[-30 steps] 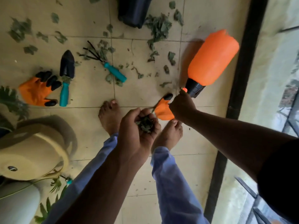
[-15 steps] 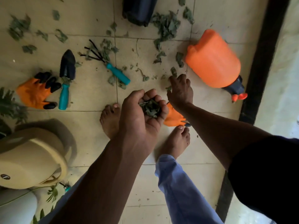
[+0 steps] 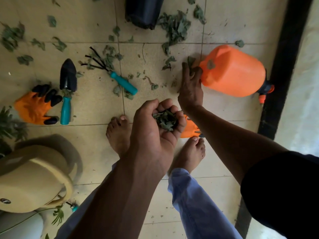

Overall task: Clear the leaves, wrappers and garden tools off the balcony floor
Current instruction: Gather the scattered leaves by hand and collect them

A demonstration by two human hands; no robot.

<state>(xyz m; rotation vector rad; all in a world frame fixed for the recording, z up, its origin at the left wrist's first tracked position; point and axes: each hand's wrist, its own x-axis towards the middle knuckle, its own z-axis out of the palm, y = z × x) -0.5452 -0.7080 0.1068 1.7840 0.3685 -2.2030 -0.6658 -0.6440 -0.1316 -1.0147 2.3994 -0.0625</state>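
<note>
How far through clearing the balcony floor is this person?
Early. Done: only a handful of leaves cupped in the left hand. In hand: the right hand picks at a leaf beside the orange sprayer. Left: scattered leaves, trowel, hand rake, gloves.

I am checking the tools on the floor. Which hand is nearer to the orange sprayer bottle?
The right hand is nearer: its fingers reach the leaves beside the orange sprayer bottle, at its end. The left hand is farther back, cupping a bunch of leaves above the feet.
</note>
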